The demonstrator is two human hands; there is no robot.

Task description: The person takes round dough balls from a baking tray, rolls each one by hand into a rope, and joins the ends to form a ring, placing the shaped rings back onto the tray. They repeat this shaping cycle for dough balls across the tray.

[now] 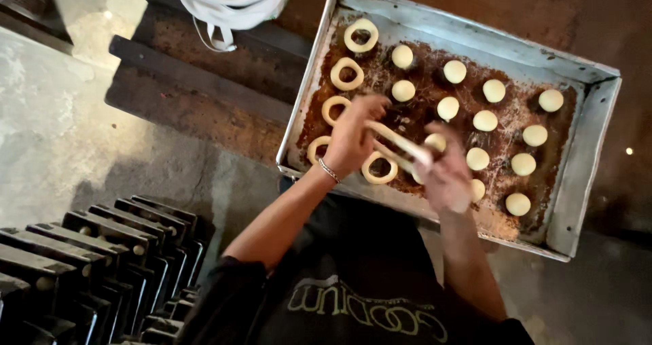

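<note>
I see little free room inside the battered rectangular metal baking tray (584, 155): pale round dough balls (485, 120) crowd its right half, pale dough rings (347, 73) line its left edge, with only narrow crusted gaps between. Its raised walls block low entry sideways. Stacked dark metal trays (102, 250) fill my lower left.
</note>
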